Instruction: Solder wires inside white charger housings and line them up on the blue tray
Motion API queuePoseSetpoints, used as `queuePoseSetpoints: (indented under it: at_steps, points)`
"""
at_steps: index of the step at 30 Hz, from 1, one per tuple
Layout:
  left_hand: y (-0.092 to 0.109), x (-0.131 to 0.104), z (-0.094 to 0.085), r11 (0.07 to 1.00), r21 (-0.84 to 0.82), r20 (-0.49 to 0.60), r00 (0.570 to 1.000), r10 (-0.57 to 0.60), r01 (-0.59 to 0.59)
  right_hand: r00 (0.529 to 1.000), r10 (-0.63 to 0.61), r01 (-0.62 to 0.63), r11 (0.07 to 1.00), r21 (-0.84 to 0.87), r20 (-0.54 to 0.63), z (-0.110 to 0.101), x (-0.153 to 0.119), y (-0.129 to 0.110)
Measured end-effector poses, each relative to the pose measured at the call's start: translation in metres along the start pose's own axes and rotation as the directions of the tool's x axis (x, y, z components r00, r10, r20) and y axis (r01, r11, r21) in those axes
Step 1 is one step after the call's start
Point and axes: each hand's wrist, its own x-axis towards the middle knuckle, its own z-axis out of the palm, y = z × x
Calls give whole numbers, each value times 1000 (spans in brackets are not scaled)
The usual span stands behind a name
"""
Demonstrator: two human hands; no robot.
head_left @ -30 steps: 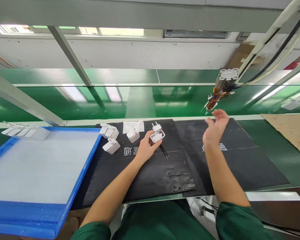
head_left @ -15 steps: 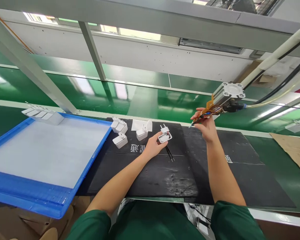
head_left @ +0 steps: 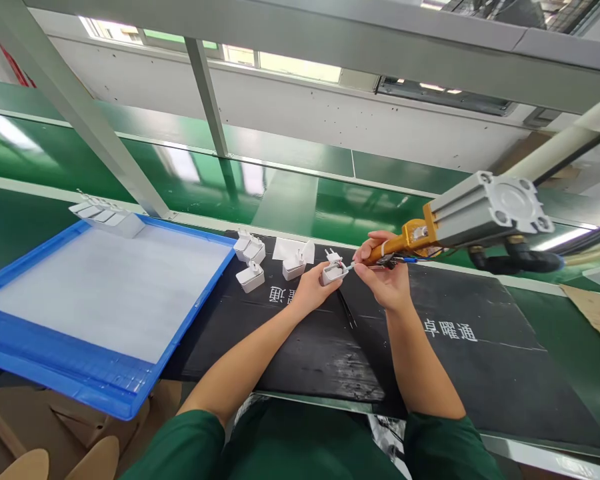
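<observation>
Nozzle [head_left: 351,267] at charger casing [head_left: 334,274] (white).

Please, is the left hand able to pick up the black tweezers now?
Probably not without letting go: the left hand holds the white case. The black tweezers lie close by, though, their tips uncovered.

Light: bright overall, rear windows [head_left: 300,67] near blown out | Glare: wht streaks on grn surface [head_left: 180,163], slight sheen on blue tray [head_left: 80,393] | Shadow: dark on blk mat [head_left: 300,353] | Optics: wide-angle stretch @ edges, fine detail soft
</observation>
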Motion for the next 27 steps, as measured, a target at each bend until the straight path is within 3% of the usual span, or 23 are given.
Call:
queuePoseSetpoints:
  at_steps: [11,19,22,27]
  points:
    - [-3,-2,2,999,-30,26,999,24,-23,999,39,-40,999,-11,-9,-2,-1,-1]
    - [-10,2,0,988,150,-8,1000,-20,21,999,32,-34,996,78,27,-1,-3,-8]
    - [-13,3,3,997,78,41,999,-23,20,999,29,-34,992,120,43,4,-6,-11]
    - [-17,0,9,990,-93,117,987,112,-101,998,51,-57,987,153,42,14,-13,-18]
